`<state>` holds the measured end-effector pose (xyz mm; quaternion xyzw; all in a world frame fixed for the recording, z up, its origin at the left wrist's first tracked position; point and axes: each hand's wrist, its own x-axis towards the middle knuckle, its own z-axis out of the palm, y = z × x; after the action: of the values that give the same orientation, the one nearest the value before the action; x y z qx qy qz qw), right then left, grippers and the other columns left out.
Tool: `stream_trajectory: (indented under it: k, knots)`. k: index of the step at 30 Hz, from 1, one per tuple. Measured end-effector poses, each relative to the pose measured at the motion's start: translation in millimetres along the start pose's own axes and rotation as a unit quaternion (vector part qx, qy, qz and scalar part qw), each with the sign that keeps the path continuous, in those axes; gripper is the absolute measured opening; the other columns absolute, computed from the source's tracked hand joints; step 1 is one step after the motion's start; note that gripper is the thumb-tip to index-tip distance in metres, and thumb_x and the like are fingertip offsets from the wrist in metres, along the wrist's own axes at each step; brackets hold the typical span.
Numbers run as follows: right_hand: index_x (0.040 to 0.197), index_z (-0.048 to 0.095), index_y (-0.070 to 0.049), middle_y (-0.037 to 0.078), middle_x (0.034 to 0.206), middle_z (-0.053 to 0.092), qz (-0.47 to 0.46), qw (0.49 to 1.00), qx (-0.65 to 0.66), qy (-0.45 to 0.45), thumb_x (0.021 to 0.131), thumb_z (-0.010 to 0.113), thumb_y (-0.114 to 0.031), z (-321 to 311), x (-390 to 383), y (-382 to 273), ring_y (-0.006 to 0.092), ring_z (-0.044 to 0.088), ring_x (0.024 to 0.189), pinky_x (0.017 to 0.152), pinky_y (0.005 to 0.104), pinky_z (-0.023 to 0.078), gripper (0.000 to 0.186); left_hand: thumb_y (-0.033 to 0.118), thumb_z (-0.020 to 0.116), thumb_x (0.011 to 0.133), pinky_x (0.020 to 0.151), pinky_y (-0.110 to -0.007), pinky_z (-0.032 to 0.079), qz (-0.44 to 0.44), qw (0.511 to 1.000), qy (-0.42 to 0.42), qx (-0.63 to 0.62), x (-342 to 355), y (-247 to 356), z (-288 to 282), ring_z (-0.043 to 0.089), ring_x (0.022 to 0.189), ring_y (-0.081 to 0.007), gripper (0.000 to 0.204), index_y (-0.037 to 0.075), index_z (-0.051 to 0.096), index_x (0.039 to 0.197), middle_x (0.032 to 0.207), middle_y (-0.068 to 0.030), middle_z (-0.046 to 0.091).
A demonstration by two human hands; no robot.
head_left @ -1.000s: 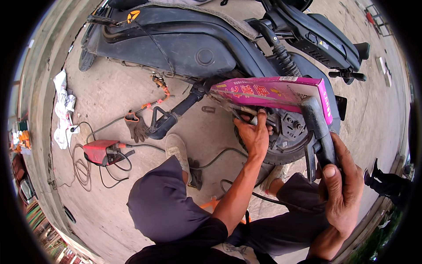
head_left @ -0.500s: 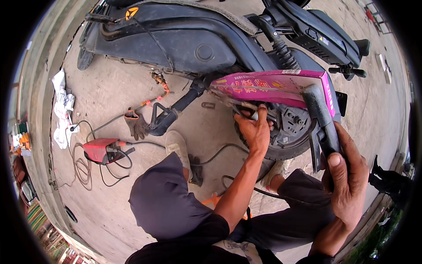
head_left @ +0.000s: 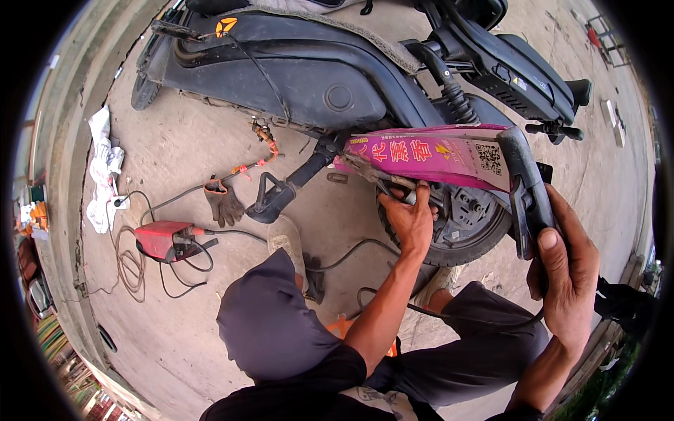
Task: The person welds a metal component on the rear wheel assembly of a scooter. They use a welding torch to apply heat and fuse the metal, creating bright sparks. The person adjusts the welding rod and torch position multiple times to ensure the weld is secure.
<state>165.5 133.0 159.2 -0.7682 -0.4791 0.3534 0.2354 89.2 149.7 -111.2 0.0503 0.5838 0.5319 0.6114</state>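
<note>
My right hand [head_left: 569, 274] grips a black welding electrode holder [head_left: 532, 186], raised beside the right end of a pink printed cardboard sheet [head_left: 449, 160]. A cable runs from that hand. The sheet leans along a dark scooter [head_left: 281, 70], above its rear wheel [head_left: 460, 256]. Below the sheet, my left hand [head_left: 411, 228] is closed around a dark, metallic piece by the wheel; its fingers hide most of it. A thin metal part with a pointed end shows next to those fingers. The scooter's stand [head_left: 281, 193] sticks out to the left of my left hand.
A red welding machine [head_left: 165, 238] with coiled cables sits on the concrete at left. Near it lie a grey work glove [head_left: 223, 202], a white cloth [head_left: 104, 175] and a cable clamp with orange wrapping [head_left: 265, 144]. Cables cross the ground between my feet.
The right hand and electrode holder have shifted slightly right and down. The pink sheet has turned to show more of its printed face. My left hand stays by the wheel.
</note>
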Motion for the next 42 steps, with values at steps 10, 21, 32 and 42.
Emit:
stream_trajectory:
  k: [10,21,32,42]
  knots:
    - [0.148,0.050,0.001,-0.001,0.072,0.055,0.005,1.000,-0.005,-0.002,0.107,0.055,-0.037,-7.5,4.2,-8.6,0.0027,0.043,0.046,0.041,0.0196,0.031,0.056,0.026,0.079,0.090,0.041,-0.031,0.049,0.001,1.000,0.001,-0.007,0.3,-3.1,0.1,0.060,0.047,-0.0179,0.054,0.003,0.033,0.106,0.075,-0.0122,0.058]
    - [0.148,0.050,0.001,0.000,0.070,0.055,0.012,0.999,-0.017,-0.032,0.107,0.056,-0.040,-4.5,5.0,-7.4,0.0034,0.045,0.046,0.041,0.0201,0.032,0.059,0.028,0.079,0.090,0.041,-0.029,0.048,0.007,1.000,0.005,0.005,1.0,-2.1,-2.1,0.061,0.048,-0.0172,0.055,0.002,0.034,0.108,0.072,-0.0113,0.059]
    - [0.142,0.055,0.006,0.004,0.073,0.060,-0.015,0.997,-0.021,-0.070,0.102,0.064,-0.036,-11.5,-2.4,-5.6,0.0078,0.053,0.055,0.049,0.0227,0.039,0.058,0.024,0.078,0.091,0.041,-0.029,0.048,-0.004,1.000,-0.007,-0.029,-0.6,-2.8,-0.2,0.060,0.048,-0.0172,0.052,0.005,0.032,0.108,0.074,-0.0102,0.057]
    - [0.151,0.047,0.002,-0.003,0.066,0.049,0.049,0.997,0.065,0.003,0.107,0.056,-0.038,11.0,-17.5,18.1,0.0027,0.044,0.047,0.043,0.0204,0.032,0.060,0.021,0.077,0.091,0.041,-0.029,0.048,-0.008,1.000,-0.002,-0.015,0.0,-1.1,-1.2,0.059,0.048,-0.0163,0.052,0.005,0.031,0.108,0.076,-0.0104,0.058]
